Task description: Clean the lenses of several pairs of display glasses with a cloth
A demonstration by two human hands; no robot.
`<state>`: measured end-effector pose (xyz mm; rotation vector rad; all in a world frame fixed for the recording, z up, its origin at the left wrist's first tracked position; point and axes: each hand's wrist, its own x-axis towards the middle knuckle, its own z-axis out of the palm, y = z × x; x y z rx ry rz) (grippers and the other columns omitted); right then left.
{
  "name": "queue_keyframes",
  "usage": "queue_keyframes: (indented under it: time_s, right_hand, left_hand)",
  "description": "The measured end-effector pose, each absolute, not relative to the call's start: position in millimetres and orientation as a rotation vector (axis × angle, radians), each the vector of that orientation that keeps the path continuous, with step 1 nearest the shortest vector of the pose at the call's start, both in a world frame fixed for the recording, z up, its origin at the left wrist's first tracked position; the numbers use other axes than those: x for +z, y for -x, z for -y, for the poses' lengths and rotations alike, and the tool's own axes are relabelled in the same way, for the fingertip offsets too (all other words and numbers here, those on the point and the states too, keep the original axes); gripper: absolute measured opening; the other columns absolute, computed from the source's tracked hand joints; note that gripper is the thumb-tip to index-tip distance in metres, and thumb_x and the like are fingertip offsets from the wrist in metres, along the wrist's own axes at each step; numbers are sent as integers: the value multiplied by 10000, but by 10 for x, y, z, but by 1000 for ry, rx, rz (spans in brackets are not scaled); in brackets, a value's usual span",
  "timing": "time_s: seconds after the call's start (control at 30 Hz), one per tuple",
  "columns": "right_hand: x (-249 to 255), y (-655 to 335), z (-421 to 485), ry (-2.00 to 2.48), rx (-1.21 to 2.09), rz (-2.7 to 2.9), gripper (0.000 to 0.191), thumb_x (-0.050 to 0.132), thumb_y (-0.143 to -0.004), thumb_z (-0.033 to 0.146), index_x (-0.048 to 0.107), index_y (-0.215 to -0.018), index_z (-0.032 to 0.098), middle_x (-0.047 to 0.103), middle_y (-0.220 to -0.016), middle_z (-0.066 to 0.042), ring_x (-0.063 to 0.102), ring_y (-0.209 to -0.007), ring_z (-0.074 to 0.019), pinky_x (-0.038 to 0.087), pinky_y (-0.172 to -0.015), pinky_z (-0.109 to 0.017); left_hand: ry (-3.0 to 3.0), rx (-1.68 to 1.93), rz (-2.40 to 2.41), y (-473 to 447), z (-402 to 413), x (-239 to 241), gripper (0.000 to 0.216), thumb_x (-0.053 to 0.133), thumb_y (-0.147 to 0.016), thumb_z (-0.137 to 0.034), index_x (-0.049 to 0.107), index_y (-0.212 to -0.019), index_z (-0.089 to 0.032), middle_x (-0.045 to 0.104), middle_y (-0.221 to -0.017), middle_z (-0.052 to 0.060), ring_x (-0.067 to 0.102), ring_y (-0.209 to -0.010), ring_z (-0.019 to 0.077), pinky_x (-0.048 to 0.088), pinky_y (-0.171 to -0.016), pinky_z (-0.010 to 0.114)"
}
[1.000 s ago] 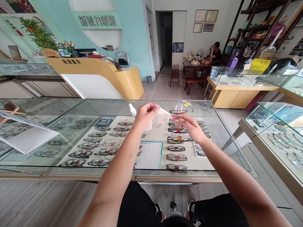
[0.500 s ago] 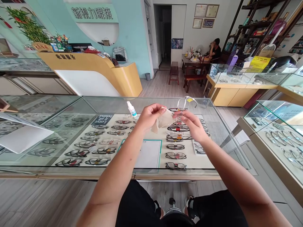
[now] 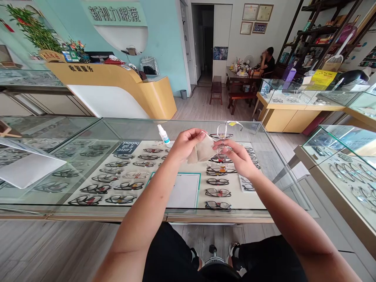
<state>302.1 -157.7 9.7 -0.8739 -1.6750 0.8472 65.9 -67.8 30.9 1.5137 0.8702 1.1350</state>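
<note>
My left hand point(image 3: 184, 143) is closed in a pinch on a pale cleaning cloth point(image 3: 204, 150), which hangs between both hands. My right hand point(image 3: 237, 156) is closed on a pair of clear-framed glasses point(image 3: 225, 129), held upright with a small yellow tag at the top. Both hands hover above the glass display counter point(image 3: 264, 135). A small white spray bottle point(image 3: 163, 135) stands on the glass just left of my left hand.
Under the glass lie several rows of glasses point(image 3: 217, 192) and a white pad with a teal border point(image 3: 185, 192). More glass cases stand at the right point(image 3: 337, 152) and left. A person sits at a far table point(image 3: 266, 62). A curved yellow reception desk point(image 3: 123, 92) stands behind.
The two hands have come closer together, and the cloth has moved from hanging loose in my left hand toward the glasses. The view has shifted slightly.
</note>
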Motion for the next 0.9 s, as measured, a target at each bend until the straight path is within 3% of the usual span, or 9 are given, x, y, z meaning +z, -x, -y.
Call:
queue_keyframes:
  time_s: [0.07,0.17,0.33,0.5,0.7,0.9]
  right_hand:
    - [93,-3012,1584,870,820,1719,453,591,-1157,682,847,-1255,321,847,-1323,-88,759,-1096,-290,638,-906,-455]
    - [81,-3002,1587,877,754,1779,452,568,-1170,678,837,-1274,329,851,-1303,-92,766,-1157,-316,627,-987,-500]
    - [83,-3013,1573,938,515,1889,451,509,-1201,628,825,-1214,306,871,-1156,-90,785,-1095,-326,517,-1142,-574]
    - [105,-3070,1577,987,332,1872,446,459,-1221,585,794,-1155,298,883,-1083,-62,774,-978,-292,481,-1080,-528]
    - [161,-3166,1607,961,102,1779,383,451,-1222,460,748,-1072,271,882,-1099,-34,756,-924,-252,436,-1044,-499]
    - [156,-3168,1593,1065,180,1719,368,464,-1197,417,797,-1111,287,859,-1009,-15,694,-852,-244,458,-1019,-475]
  left_hand:
    - [-1513,1138,-866,-667,684,308,632,1016,-713,-754,876,-1002,-210,831,-973,67,735,-909,239,597,-830,349]
    - [-1527,1145,-876,-675,689,307,619,1002,-733,-754,866,-999,-212,829,-974,73,748,-945,257,602,-850,361]
    - [-1519,1169,-883,-671,676,289,592,999,-752,-732,862,-998,-211,834,-984,76,753,-963,260,601,-852,359]
    - [-1523,1185,-901,-664,628,255,657,1020,-704,-763,881,-1008,-197,838,-980,84,726,-910,237,581,-788,339]
    - [-1511,1170,-867,-692,633,268,748,1027,-642,-840,880,-985,-192,870,-1062,113,756,-1020,265,632,-923,380]
    - [-1476,1152,-796,-680,673,308,671,1057,-666,-780,868,-962,-208,805,-956,52,682,-892,181,583,-839,304]
